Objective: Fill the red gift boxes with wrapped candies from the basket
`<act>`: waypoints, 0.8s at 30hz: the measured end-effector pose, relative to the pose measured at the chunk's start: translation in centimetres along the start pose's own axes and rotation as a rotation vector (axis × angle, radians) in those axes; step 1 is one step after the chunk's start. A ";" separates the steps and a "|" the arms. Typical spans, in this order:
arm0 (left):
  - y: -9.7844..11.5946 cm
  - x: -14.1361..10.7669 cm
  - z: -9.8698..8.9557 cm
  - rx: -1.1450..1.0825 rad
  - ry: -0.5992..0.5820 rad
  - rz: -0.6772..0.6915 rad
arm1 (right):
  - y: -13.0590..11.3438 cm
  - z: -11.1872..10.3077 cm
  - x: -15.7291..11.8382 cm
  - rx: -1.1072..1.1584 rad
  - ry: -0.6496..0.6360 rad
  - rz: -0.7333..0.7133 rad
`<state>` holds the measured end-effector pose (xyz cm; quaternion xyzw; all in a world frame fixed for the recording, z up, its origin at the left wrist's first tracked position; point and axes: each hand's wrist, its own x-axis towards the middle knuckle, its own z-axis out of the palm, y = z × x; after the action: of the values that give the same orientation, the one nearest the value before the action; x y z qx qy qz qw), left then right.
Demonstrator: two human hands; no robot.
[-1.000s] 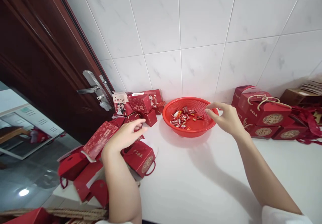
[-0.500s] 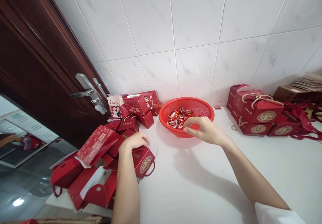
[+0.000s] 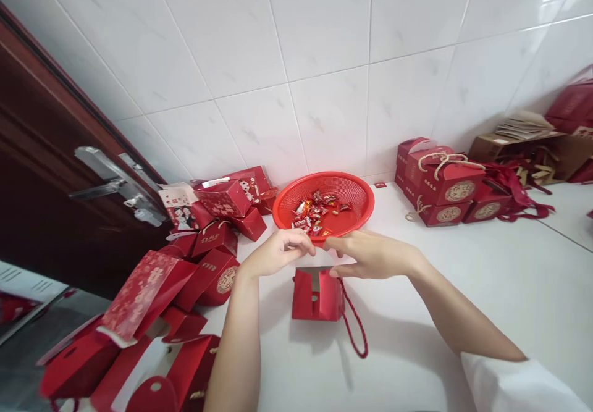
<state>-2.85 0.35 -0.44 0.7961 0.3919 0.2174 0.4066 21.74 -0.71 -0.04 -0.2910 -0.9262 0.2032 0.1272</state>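
A small red box (image 3: pixel 304 304) is standing upright on the bench (image 3: pixel 519 276), directly in front of the person, its dark red cord handle (image 3: pixel 359 332) looping out to the right. Its top flaps are parting over a narrow gap; the inside is not showing clearly. The left hand (image 3: pixel 285 252) is curling at its far edge, fingers narrow; the right hand (image 3: pixel 365 254) is spreading slightly wider, thumb overlapping the box's right corner. Whether either is gripping cannot be told. Just behind, a red basket (image 3: pixel 340 223) is holding a shallow scatter of wrapped sweets (image 3: pixel 301 222), leaving part of its base bare. Leftward, a heap of red boxes (image 3: pixel 148 288) is covering the bench's side by the door (image 3: pixel 55 202), one lying open. Farther right, stacked red boxes (image 3: pixel 456 193) are standing near the tiled wall (image 3: pixel 324 23). Open bench is stretching between the small box and that stack.
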 end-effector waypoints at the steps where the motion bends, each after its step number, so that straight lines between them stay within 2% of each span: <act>1: 0.1 0.5 0.2 0.024 0.002 0.020 | -0.1 -0.2 -0.4 -0.006 0.023 0.031; 5: 0.1 2.0 0.7 0.116 0.031 0.008 | -0.6 -1.4 -1.9 -0.022 0.050 0.109; 9: 0.0 2.8 1.3 0.236 -0.076 -0.081 | -0.7 -1.2 -1.9 -0.020 -0.116 0.040; 11: 0.1 2.8 1.5 0.277 -0.119 -0.104 | -0.5 -0.6 -1.4 -0.064 -0.187 0.052; 15: 0.5 2.2 1.6 0.330 -0.075 -0.150 | 0.1 0.1 -0.6 -0.148 -0.277 0.172; 21: 0.4 2.2 2.8 0.385 -0.092 -0.394 | 0.7 0.1 -0.1 -0.188 -0.225 0.266; 24: 0.0 2.7 3.8 0.434 -0.105 -0.481 | 0.8 0.0 0.2 -0.229 -0.265 0.299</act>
<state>1.30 0.65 -2.54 0.7589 0.5844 -0.0147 0.2869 21.94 0.01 -0.41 -0.4086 -0.8983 0.1497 -0.0609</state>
